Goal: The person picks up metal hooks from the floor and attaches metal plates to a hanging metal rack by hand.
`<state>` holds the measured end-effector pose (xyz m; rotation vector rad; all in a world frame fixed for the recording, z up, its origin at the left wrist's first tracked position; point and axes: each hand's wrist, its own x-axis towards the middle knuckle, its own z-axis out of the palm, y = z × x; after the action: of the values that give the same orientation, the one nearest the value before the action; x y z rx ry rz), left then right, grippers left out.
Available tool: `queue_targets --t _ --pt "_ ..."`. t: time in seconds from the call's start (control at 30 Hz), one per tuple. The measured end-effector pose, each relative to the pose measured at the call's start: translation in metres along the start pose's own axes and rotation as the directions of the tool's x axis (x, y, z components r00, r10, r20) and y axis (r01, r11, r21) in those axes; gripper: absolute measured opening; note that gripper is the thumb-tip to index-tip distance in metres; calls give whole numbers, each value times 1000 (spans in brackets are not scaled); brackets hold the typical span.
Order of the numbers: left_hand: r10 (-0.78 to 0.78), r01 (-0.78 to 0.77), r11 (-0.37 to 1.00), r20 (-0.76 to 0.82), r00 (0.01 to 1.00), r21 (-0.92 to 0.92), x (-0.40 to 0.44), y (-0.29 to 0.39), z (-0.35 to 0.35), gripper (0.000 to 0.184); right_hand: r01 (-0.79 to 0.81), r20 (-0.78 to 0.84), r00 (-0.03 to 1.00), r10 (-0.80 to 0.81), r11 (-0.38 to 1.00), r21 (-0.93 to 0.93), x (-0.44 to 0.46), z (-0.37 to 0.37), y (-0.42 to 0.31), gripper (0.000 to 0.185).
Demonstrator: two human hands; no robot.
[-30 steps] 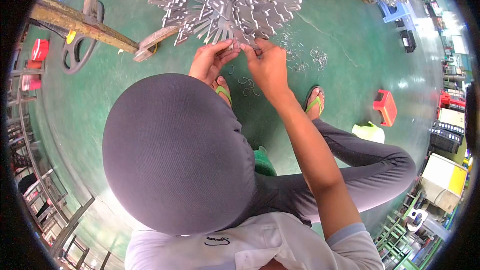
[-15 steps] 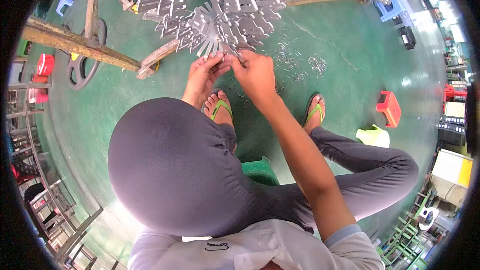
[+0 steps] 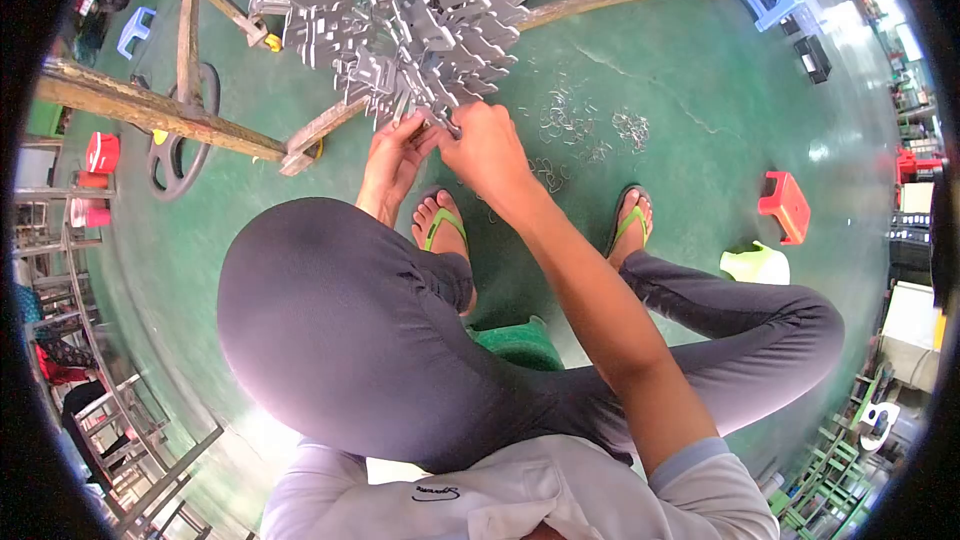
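Observation:
A large cluster of grey metal brackets [image 3: 460, 10] hangs in front of me, layered and bristling with tabs. At its lower tip, my left hand [image 3: 393, 162] is closed, thumb and fingers pinching the end of a metal bracket [image 3: 402, 105]. My right hand [image 3: 487, 148] is closed beside it, back of the hand upward, its fingertips against the lowest brackets. What those fingers grip is too small and covered to make out. The two hands nearly touch. Below them, small bent wire hooks [image 3: 548, 175] lie on the green floor.
A wooden frame [image 3: 160, 112] stands at left, with a dark wheel-like ring [image 3: 180, 155] behind it. More wire hooks [image 3: 630, 130] are scattered right of the cluster. A red stool [image 3: 785, 207] and a yellow-green plastic item [image 3: 756, 263] sit at right. I sit on a green stool [image 3: 525, 343].
The hanging brackets have shifted left and turned, so the fanned strips at the tip show less. Both hands have moved slightly left with them, still closed at the lower tip.

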<state>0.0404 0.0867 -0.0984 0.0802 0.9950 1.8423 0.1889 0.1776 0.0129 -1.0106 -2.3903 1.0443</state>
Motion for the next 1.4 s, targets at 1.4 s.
queue_targets --t 1.4 --pt "-141 18 529 67 988 849 -86 49 36 18 -27 266 963 43 998 -64 -31 -18 -29 14"
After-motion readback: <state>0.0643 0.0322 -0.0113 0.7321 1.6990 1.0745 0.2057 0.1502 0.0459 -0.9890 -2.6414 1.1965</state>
